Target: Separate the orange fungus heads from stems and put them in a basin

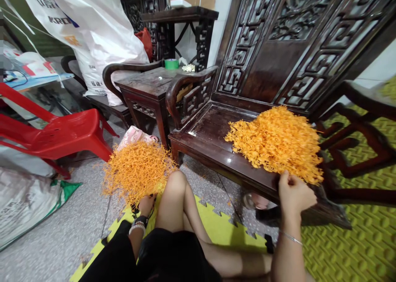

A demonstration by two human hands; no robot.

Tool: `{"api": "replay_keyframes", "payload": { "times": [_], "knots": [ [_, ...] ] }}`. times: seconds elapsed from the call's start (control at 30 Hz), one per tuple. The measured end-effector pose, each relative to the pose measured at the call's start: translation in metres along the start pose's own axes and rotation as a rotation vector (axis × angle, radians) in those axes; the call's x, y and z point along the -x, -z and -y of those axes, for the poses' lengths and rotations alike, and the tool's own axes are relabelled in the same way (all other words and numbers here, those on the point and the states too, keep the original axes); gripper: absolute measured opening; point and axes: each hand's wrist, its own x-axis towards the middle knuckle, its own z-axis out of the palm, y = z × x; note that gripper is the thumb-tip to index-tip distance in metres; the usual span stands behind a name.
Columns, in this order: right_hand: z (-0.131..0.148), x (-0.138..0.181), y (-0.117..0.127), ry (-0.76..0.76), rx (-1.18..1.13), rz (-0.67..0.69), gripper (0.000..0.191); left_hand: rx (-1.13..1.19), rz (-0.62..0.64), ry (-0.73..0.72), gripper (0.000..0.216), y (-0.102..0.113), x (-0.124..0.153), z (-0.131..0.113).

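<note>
Presently, orange strands (pixel 136 170) lie left of centre, left hand (pixel 146 205) at their lower edge, fingers hidden, grip untellable; orange pile (pixel 278 143) occupies bench (pixel 213 123), right of frame, right hand (pixel 295 194) pinching its lower edge, fingertips together.

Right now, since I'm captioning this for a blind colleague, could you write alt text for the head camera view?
A seated person's right hand is at the edge of a fluffy orange heap on a dark wooden seat. The left hand, partly hidden, is at a tangle of orange strands near one knee; a red plastic chair stands beyond.
</note>
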Motion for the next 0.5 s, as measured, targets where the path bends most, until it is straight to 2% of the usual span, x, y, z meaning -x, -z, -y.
{"api": "replay_keyframes", "payload": {
  "times": [0.13,0.2,0.27,0.4,0.47,0.5],
  "knots": [
    [0.002,0.002,0.004,0.011,-0.002,0.002,0.042,-0.048,-0.174,-0.111,0.044,-0.012,0.031,-0.001],
    [0.002,0.003,0.005,0.025,-0.007,0.009,0.043,-0.067,-0.243,-0.167,0.048,-0.017,0.054,0.010],
    [0.002,0.003,0.004,0.033,-0.016,0.002,0.042,-0.100,-0.331,-0.162,0.058,-0.022,0.077,0.033],
    [0.000,0.002,0.001,0.051,-0.030,-0.036,0.041,-0.256,-0.598,0.018,0.061,-0.027,0.107,0.098],
    [0.000,0.002,0.000,0.064,-0.034,-0.052,0.040,-0.276,-0.635,0.186,0.060,-0.026,0.111,0.125],
    [0.000,0.003,0.001,0.066,-0.036,-0.059,0.040,-0.264,-0.615,0.264,0.059,-0.025,0.111,0.134]
  ]
}}
